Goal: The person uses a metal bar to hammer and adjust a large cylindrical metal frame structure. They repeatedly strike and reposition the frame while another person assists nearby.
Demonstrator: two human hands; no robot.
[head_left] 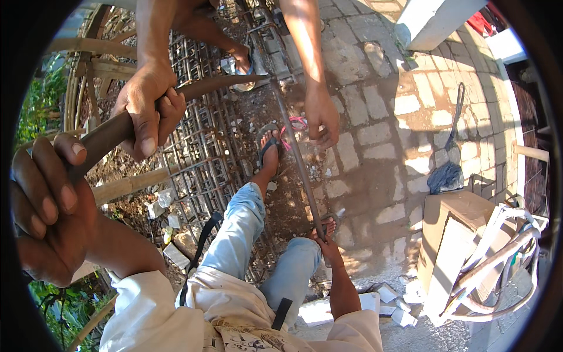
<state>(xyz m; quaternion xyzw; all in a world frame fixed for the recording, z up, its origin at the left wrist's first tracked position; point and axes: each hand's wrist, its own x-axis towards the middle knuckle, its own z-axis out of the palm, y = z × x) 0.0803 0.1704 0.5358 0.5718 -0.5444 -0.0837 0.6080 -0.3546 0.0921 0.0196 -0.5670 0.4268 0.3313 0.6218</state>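
Observation:
My left hand has its fingers curled around the near end of a thick brown metal bar, raised at the left. Farther along the same bar grips a co-worker's hand. The bar's far end meets the upper end of a long, thin metal rod near the top middle. Low down, my right hand is closed around the rod's lower end, beside my right foot. The co-worker's other hand hangs loosely right of the rod, apart from it. A pink strip shows beside the rod.
Steel reinforcement cages lie left of my legs, with wooden poles and rubble around them. Paving blocks cover the right. A cardboard box, coiled hose, dark bag and white pillar stand there.

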